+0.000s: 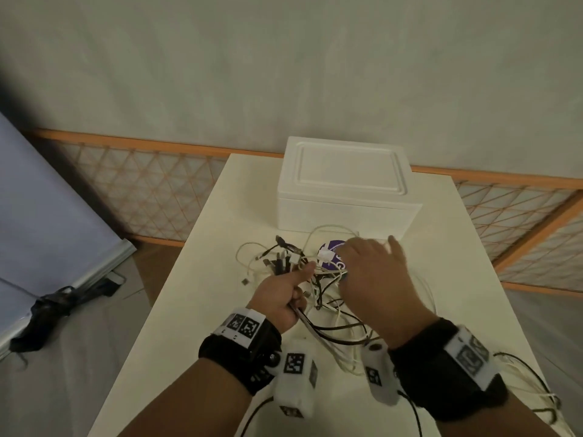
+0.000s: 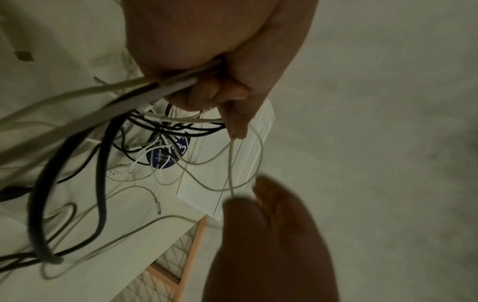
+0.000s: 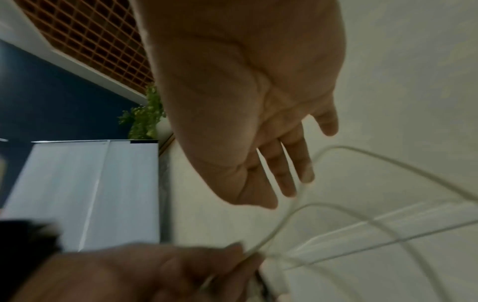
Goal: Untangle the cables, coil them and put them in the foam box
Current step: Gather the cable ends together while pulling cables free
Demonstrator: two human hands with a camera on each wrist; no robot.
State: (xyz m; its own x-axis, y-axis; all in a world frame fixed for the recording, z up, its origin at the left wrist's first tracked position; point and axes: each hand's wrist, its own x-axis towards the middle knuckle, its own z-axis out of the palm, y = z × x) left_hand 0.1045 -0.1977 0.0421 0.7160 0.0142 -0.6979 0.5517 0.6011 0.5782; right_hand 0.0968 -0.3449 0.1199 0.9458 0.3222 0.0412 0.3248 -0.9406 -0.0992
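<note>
A tangle of white and black cables (image 1: 293, 266) lies on the white table (image 1: 195, 310), in front of the closed white foam box (image 1: 344, 190). My left hand (image 1: 284, 294) grips a bundle of white and black cables (image 2: 145, 90) in its fist, thumb stretched forward. My right hand (image 1: 375, 279) hovers over the right side of the tangle with fingers straight and spread (image 3: 289, 171), holding nothing. A thin white cable (image 3: 284, 220) runs from the left hand's fingers below the right palm. A round purple sticker (image 1: 331, 250) lies partly under the cables.
More white and black cable loops (image 1: 530, 392) hang over the table's near right edge. An orange lattice fence (image 1: 142, 190) stands behind the table. A grey panel (image 1: 47, 200) leans at the left, with a black bundle (image 1: 56, 307) on the floor.
</note>
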